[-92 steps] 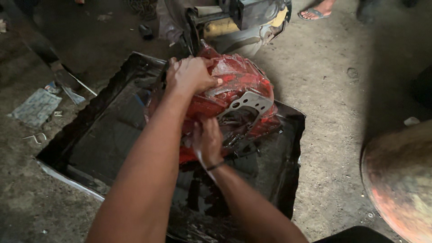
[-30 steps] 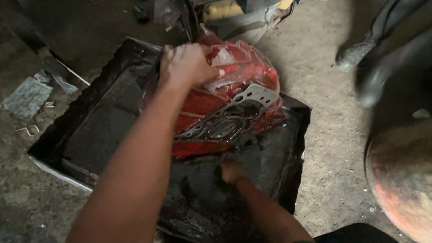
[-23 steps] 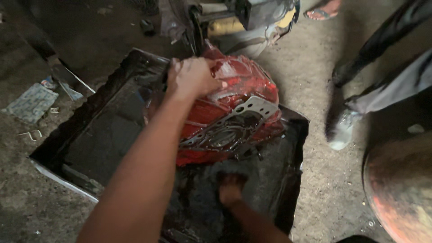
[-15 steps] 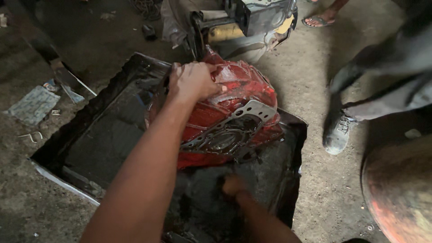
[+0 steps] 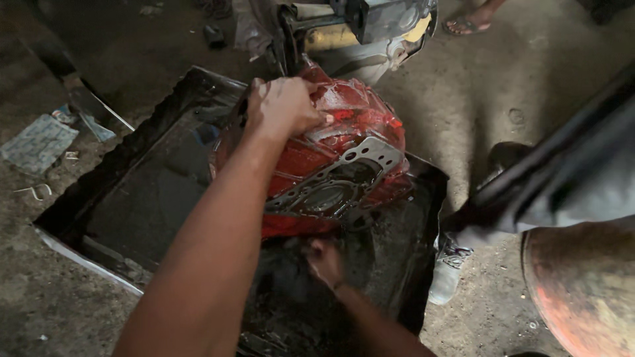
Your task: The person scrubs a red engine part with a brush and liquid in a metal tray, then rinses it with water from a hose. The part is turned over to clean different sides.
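Observation:
A red engine casing (image 5: 347,142) with a grey gasket face (image 5: 337,185) stands tilted in a black metal tray (image 5: 152,192) of dark oily liquid. My left hand (image 5: 281,106) grips the casing's top edge and steadies it. My right hand (image 5: 324,260) is low in the tray just below the casing, dark with oil, fingers curled; whether it holds anything is hidden by the dark.
Another person's leg (image 5: 562,178) and pale shoe (image 5: 446,274) stand right beside the tray's right edge. A rusty round drum (image 5: 589,291) is at the lower right. Machine parts (image 5: 357,26) sit behind the casing. Scrap paper (image 5: 36,142) lies on the dirt floor at left.
My right hand left the casing's gasket face and dropped into the tray's oil. A passer-by's leg came in from the right and now stands close to the tray.

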